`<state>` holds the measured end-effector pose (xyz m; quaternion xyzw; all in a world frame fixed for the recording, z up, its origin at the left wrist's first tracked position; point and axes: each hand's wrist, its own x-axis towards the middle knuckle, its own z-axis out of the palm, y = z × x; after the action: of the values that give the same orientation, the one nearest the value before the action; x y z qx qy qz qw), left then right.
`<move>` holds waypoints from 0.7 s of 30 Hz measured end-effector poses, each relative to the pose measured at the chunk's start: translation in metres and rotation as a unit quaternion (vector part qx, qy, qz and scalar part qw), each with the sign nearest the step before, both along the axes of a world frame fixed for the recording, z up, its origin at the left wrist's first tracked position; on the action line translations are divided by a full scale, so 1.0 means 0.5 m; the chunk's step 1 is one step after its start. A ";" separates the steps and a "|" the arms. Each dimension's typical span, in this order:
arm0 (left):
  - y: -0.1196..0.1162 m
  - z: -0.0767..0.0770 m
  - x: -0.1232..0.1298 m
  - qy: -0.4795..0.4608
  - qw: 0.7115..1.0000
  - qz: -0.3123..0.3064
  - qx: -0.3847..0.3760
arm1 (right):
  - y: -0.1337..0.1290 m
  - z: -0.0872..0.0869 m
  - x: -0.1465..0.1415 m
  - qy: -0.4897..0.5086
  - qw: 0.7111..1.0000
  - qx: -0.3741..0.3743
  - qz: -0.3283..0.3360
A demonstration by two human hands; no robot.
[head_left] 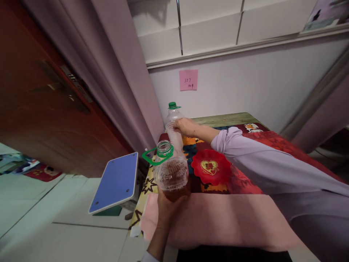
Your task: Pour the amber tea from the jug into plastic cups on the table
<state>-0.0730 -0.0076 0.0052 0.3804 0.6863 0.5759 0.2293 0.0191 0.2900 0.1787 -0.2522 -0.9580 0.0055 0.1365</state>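
My left hand (169, 207) is wrapped around the lower part of a large clear plastic bottle (173, 174). Brownish liquid with foam shows inside it, and its mouth has no cap. A green carrying ring (156, 161) hangs around that bottle's neck. Farther back, by the wall, stands a second clear plastic bottle (176, 140) with a green cap (172, 105) on top. My right hand (185, 127) reaches across to it, fingers curled closed against its upper side. A dark red object (164, 137) shows partly between the two bottles.
A red scalloped plate (210, 166) with a gold heart lies right of the bottles on a patterned tablecloth (148, 185). Pink cloth (229, 214) covers the near edge. A blue-topped stool (116, 182) stands left. A pink note (188, 80) hangs on the wall.
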 end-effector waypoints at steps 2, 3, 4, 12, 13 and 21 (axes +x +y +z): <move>0.000 0.002 -0.001 0.009 1.000 -0.003 -0.003 | 0.001 -0.001 -0.001 0.003 1.000 -0.006 -0.006; -0.001 0.001 -0.001 0.012 1.000 -0.001 -0.003 | 0.000 -0.002 0.000 0.007 1.000 -0.007 -0.008; -0.001 0.000 0.000 0.014 1.000 0.001 -0.003 | -0.001 -0.002 0.000 0.013 1.000 -0.007 -0.007; -0.002 -0.017 -0.001 0.034 0.999 0.008 0.001 | 0.004 -0.007 0.005 0.067 0.997 -0.029 0.003; -0.002 -0.018 -0.002 0.037 0.999 0.007 0.003 | 0.004 -0.008 0.006 0.072 0.997 -0.028 0.004; 0.001 -0.019 -0.002 0.022 0.999 -0.016 0.022 | -0.009 0.024 0.013 0.149 0.989 0.009 0.012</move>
<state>-0.0740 -0.0069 -0.0044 0.4093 0.6721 0.5787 0.2145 0.0258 0.2856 0.1909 -0.2353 -0.9300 0.0358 0.2802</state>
